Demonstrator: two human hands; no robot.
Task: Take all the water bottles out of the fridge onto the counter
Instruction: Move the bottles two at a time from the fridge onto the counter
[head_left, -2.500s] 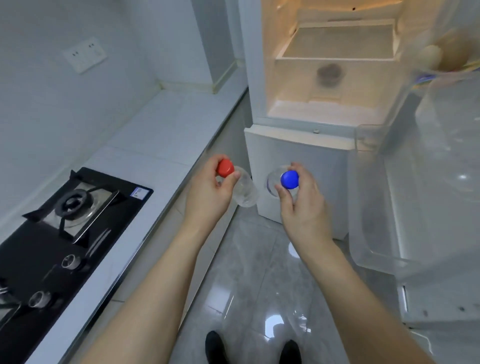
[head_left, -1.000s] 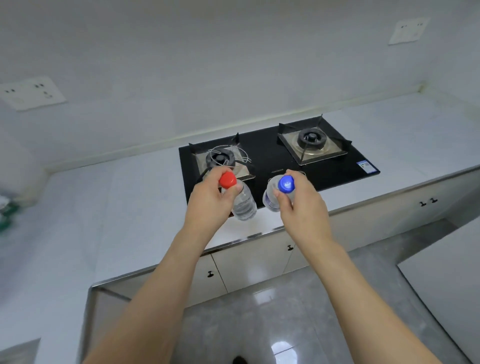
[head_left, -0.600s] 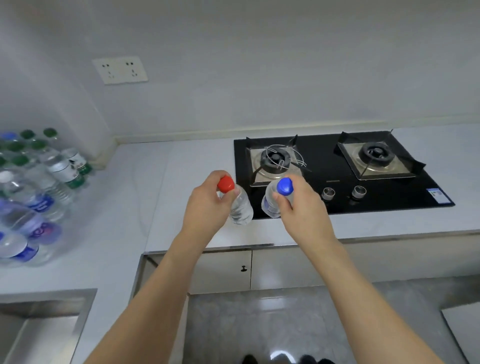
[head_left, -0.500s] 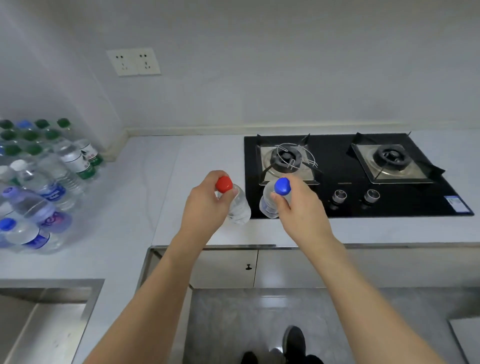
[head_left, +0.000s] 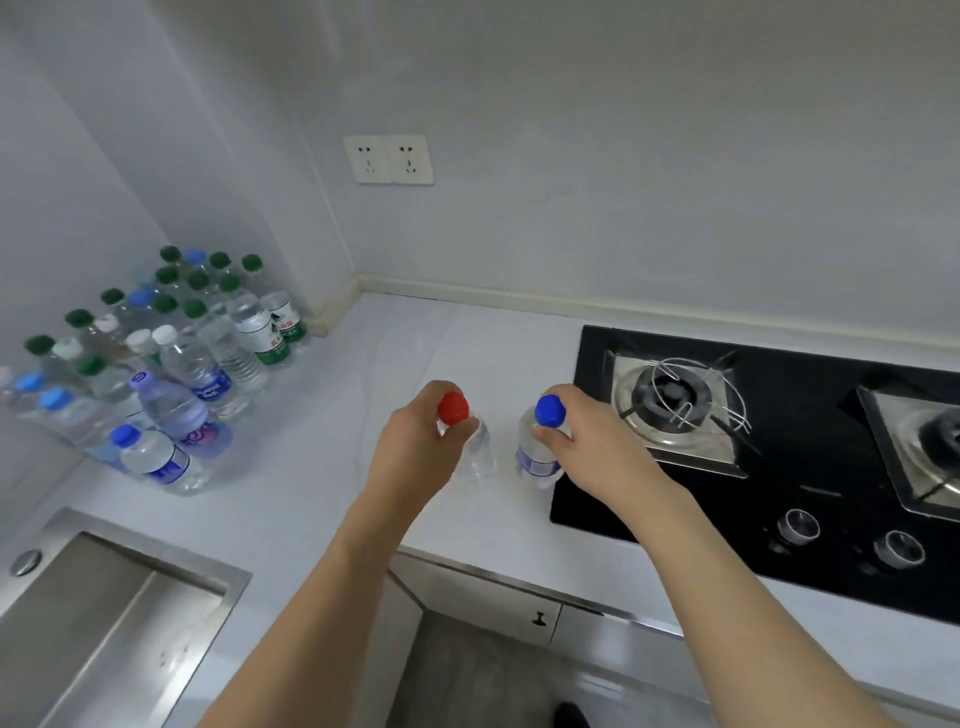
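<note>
Two small clear plastic bottles, both held upright by the neck above the white counter, side by side w/ a small gap between them. The left hand is wrapped round the top of the red-capped bottle; its body looks bare, no label visible, water clear. The right hand grips the blue-capped bottle the same way, fingers closed at the shoulder; this one has a label band w/ blue print (text too blurred to read). Both hang near the counter's front part, just left of the black gas hob; can't tell whether the bases touch the surface or sit slightly above it, since the hands hide part of each bottle. Far left, in the corner by the wall, stands a packed cluster of bottles: mostly green caps at the back, some white, several blue nearer the front, one w/ a purple-ish label. The cluster's left edge is cut off by the frame & blurred, so a count isn't possible. Steel sink at lower left, only partly in frame. The hob's right burner is cropped too. Double wall socket above the counter.
</note>
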